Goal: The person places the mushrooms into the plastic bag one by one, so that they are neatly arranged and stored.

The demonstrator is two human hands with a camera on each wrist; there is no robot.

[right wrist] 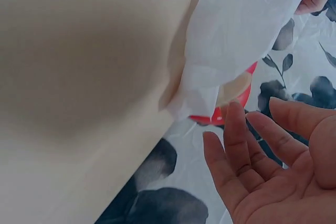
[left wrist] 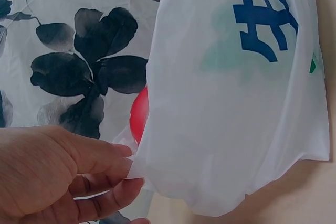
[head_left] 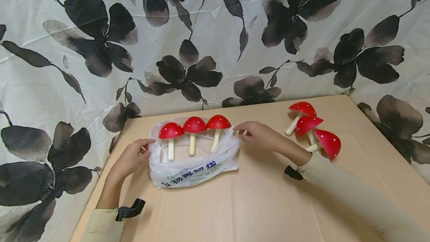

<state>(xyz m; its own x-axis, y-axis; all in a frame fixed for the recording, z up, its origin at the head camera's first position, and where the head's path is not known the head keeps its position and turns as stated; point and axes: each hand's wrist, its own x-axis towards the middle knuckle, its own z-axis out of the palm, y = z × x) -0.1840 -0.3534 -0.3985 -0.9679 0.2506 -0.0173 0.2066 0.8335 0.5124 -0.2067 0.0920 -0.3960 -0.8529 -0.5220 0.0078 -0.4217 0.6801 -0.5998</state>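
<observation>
A white plastic bag (head_left: pixel 195 176) printed with blue characters lies on the table, its mouth spread wide. Three toy mushrooms with red, white-dotted caps lie side by side in that mouth: a left one (head_left: pixel 171 132), a middle one (head_left: pixel 192 149) and a right one (head_left: pixel 218 122). My left hand (head_left: pixel 134 156) pinches the bag's left edge between thumb and fingers, plain in the left wrist view. At the bag's right edge is my right hand (head_left: pixel 256 135); in the right wrist view its fingers (right wrist: pixel 239 145) are spread, fingertips close by the plastic and a red cap.
Three more red-capped mushrooms (head_left: pixel 330 143) lie in an overlapping row beyond my right forearm, toward the table's (head_left: pixel 268 204) right side. A white cloth (head_left: pixel 235 70) with dark flowers hangs behind the table and along its sides.
</observation>
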